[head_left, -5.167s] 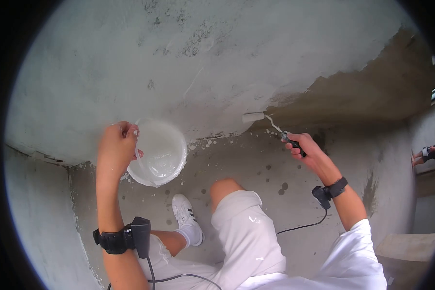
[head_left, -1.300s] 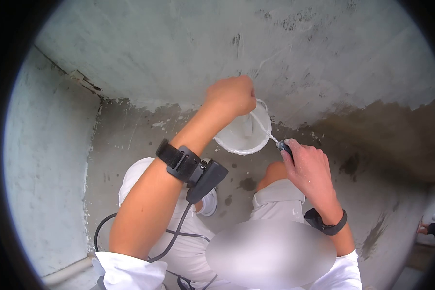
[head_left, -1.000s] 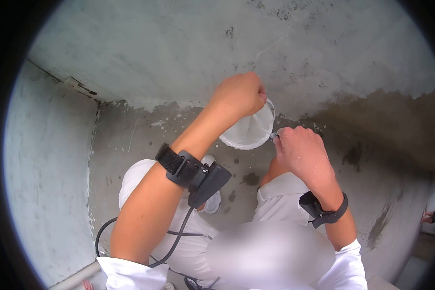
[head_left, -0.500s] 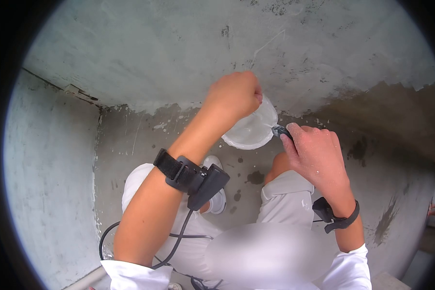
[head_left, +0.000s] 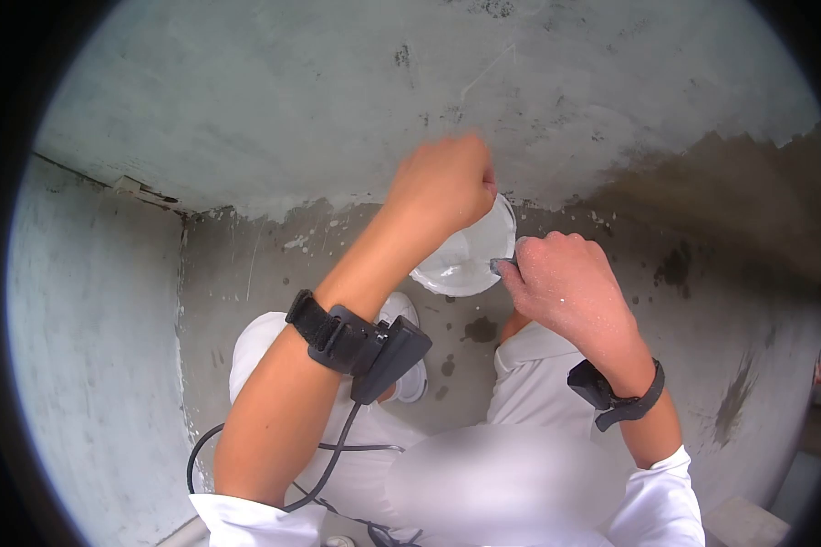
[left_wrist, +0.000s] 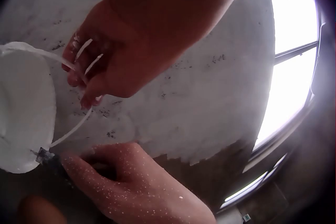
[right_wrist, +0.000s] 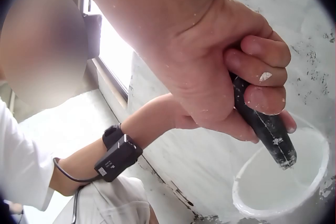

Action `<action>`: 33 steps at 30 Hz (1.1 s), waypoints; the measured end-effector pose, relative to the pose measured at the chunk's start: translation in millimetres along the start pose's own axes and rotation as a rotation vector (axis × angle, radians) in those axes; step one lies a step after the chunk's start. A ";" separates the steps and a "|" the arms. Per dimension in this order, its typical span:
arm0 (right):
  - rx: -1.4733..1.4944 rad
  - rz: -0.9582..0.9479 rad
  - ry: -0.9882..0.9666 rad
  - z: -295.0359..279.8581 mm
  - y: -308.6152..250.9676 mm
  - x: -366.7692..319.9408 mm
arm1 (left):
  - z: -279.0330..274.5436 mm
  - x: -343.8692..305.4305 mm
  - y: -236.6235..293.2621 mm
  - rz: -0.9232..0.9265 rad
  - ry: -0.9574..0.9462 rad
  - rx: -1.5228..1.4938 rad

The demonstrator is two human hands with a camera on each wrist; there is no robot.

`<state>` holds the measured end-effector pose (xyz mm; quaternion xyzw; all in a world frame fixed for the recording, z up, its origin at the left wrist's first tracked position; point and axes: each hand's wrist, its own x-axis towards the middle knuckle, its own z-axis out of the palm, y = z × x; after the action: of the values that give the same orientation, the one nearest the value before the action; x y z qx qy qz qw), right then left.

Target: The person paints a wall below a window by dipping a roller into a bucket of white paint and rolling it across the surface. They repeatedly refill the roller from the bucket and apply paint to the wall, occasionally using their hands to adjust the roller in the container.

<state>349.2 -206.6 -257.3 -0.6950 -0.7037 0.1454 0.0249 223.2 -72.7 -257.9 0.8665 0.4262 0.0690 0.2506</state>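
A white bucket (head_left: 470, 260) with pale paint inside hangs or stands tilted between the hands, by the foot of the wall. In the left wrist view the left hand (left_wrist: 113, 50) grips the bucket's thin white handle (left_wrist: 76, 128) with curled fingers. The right hand (right_wrist: 226, 66) holds a black roller handle (right_wrist: 270, 134) that points down at the bucket's mouth (right_wrist: 241, 192); its paint-flecked fingers wrap round it. The roller's head is hidden in the bucket. Seen from the head, the right hand (head_left: 570, 283) is just right of the rim.
A grey-white wall (head_left: 274, 100) rises ahead, with a brown unpainted patch (head_left: 730, 201) at the right. Another wall (head_left: 100, 337) stands at the left. Paint spots dot the grey floor (head_left: 237, 283). Below are the person's knees, a white shoe (head_left: 412, 378) and black cables (head_left: 342, 438).
The roller, earlier against the wall, is now down in the bucket. Both hands have come closer together. Over the last half second the right hand has shifted slightly left, toward the bucket.
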 end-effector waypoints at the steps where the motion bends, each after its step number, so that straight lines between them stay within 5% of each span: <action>1: 0.014 0.001 0.016 6.9 1.5 0.8 | 1.1 -1.7 0.3 -0.005 -0.008 -0.004; 13: 0.338 0.277 0.136 87.6 6.9 -1.4 | -27.5 1.0 -6.6 0.071 0.078 -0.112; 25: 0.493 0.203 0.219 72.8 -18.0 4.4 | -46.3 -10.8 0.2 -0.127 -0.132 -0.328; 33: 0.608 0.279 0.202 64.4 -19.1 8.0 | -54.1 -8.5 5.0 -0.191 -0.103 -0.286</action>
<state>315.1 -209.4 -315.6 -0.7561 -0.5204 0.2810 0.2803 203.4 -61.5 -207.9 0.7799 0.4791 0.0601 0.3982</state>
